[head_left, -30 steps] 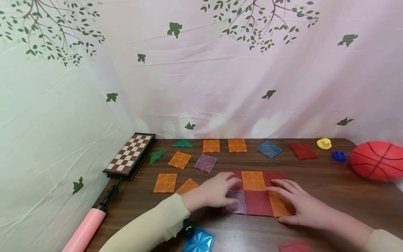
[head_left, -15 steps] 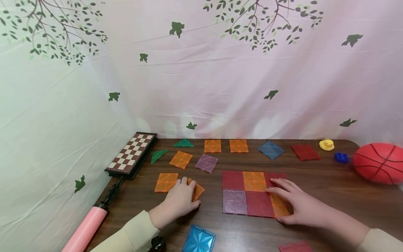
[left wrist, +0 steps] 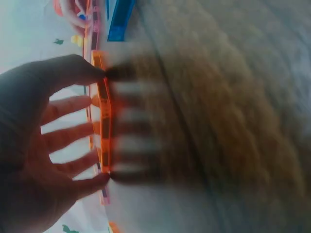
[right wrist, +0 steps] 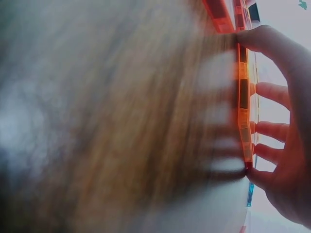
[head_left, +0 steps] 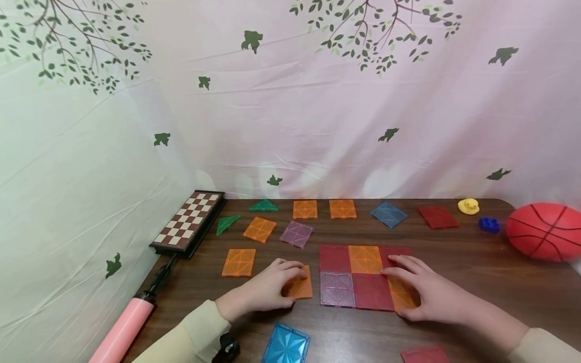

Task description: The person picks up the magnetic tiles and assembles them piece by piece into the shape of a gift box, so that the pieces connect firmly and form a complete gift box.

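Note:
My left hand [head_left: 265, 286] holds a translucent orange square magnetic tile [head_left: 304, 287] by its edges, just left of a two-row block of tiles. In the left wrist view, thumb and fingers span that orange tile [left wrist: 104, 116]. The block joins a purple tile [head_left: 338, 290], red tiles [head_left: 373, 292] and an orange tile [head_left: 365, 259]. At its right end, my right hand [head_left: 438, 297] grips another orange tile [head_left: 401, 293], partly hidden by the fingers. The right wrist view shows this tile [right wrist: 244, 102] edge-on between thumb and little finger.
Loose tiles lie behind: orange [head_left: 239, 262], purple [head_left: 297, 234], blue [head_left: 389, 215], red [head_left: 438, 217] and green triangles [head_left: 263, 205]. A blue tile [head_left: 287, 345] and red tile [head_left: 425, 354] lie in front. A chessboard [head_left: 187, 222], pink pump [head_left: 122, 330], rubber duck [head_left: 468, 206] and red ball [head_left: 544, 232] stand around.
My left hand left the block's purple tile, reached left to a loose orange tile, and has brought it right, turned square, beside the block. The right hand has stayed in place.

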`<state>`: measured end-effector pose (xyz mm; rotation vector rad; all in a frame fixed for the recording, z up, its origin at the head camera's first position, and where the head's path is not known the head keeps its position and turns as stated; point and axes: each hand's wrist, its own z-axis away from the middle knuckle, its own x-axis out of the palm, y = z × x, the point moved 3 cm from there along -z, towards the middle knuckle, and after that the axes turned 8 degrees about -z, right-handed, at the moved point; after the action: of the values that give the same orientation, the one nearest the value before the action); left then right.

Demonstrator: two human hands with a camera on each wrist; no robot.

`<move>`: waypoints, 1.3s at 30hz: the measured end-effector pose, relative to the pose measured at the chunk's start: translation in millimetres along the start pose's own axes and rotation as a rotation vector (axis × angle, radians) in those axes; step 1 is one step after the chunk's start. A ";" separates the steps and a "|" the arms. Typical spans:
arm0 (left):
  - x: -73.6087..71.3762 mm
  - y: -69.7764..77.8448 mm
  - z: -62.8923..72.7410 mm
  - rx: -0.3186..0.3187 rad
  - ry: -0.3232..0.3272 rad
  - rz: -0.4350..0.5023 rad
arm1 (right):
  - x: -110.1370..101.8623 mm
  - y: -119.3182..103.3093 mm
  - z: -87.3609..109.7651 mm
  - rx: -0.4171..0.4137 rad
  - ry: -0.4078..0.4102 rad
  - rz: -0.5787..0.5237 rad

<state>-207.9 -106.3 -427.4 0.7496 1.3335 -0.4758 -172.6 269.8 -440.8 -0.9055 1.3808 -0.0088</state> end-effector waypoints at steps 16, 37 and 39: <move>-3.2 9.1 -13.9 0.087 -0.015 0.092 | -2.3 -3.3 -2.1 0.007 -0.017 -0.006; -26.2 -64.3 -103.4 0.011 -0.092 -0.101 | -3.7 -3.9 -3.7 0.013 -0.011 0.046; -24.8 -61.0 -103.8 0.008 -0.085 -0.139 | -4.5 -3.1 -4.2 0.021 -0.012 0.044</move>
<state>-326.9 -75.6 -422.4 0.6392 1.3091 -0.6175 -175.7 267.7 -435.1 -0.8562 1.3874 0.0158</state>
